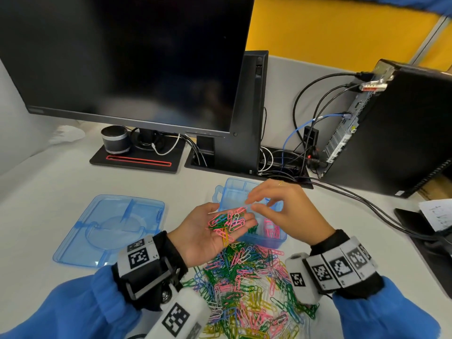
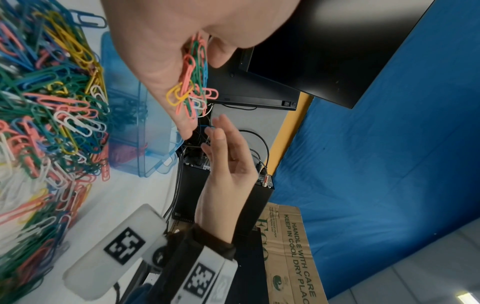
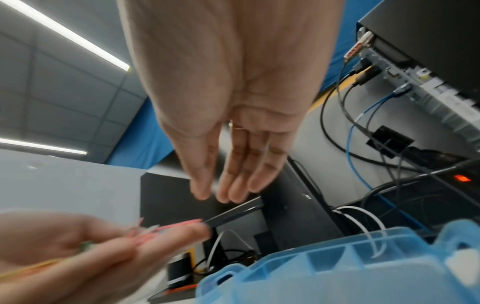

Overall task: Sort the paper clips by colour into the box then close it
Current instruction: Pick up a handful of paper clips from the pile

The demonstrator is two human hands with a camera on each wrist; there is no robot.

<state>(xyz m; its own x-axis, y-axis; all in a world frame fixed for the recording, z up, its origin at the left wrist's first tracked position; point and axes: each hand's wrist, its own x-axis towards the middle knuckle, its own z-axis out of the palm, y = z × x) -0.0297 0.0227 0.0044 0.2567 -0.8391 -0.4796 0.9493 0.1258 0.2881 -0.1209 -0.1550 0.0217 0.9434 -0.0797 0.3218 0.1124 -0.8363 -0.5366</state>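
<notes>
My left hand (image 1: 232, 215) lies palm up over the near edge of the blue compartment box (image 1: 230, 189), carrying a handful of mixed clips (image 1: 227, 223), mostly pink with some green, yellow and white. My right hand (image 1: 250, 204) hovers just above that handful, its straight fingers (image 3: 233, 185) and thumb close together, with nothing seen held between them. A near compartment holds pink clips (image 1: 270, 228) and another holds green ones (image 1: 252, 229). The big mixed pile (image 1: 244, 285) lies on the table in front of the box. The left wrist view shows the carried clips (image 2: 191, 88) on my fingers.
The box's clear blue lid (image 1: 110, 228) lies flat to the left. Behind stand a monitor (image 1: 134, 57), a small speaker (image 1: 115, 140) and a computer tower (image 1: 391, 130). Black cables (image 1: 354, 196) cross the table on the right. Papers (image 1: 435, 214) sit at the right edge.
</notes>
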